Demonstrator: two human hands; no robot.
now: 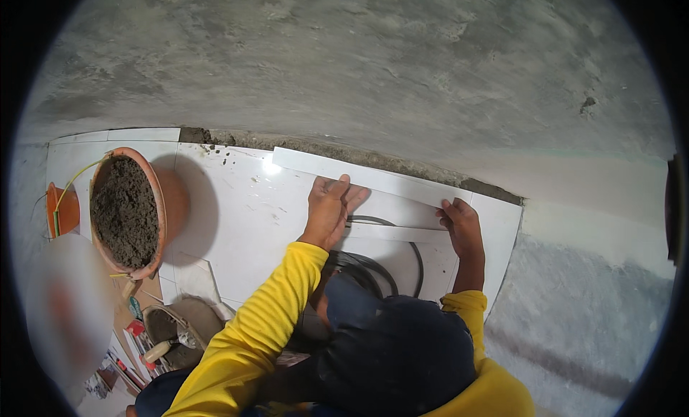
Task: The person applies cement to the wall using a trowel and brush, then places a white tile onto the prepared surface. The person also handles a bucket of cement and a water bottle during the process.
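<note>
A long, narrow white tile strip (373, 177) slants along the foot of the grey wall, beside a rough mortar-filled gap. My left hand (329, 214) grips its lower edge near the middle, thumb pointing toward the wall; some fingers are partly hidden. With thumb and fingers pinched, my right hand (459, 222) holds the strip near its right end. Both arms wear yellow sleeves. Another white strip (398, 234) lies between my hands, nearer to me. A coil of black cable (369, 270) rests below it, partly covered by a dark cap (402, 345).
An orange bucket of wet mortar (128, 212) stands on the white floor tiles (237, 223) at left. Nearby are a smaller orange container (64, 209), a dirty grey bucket (183, 327) with a wooden-handled tool, and scattered tools. Concrete wall (344, 72) bounds the far side.
</note>
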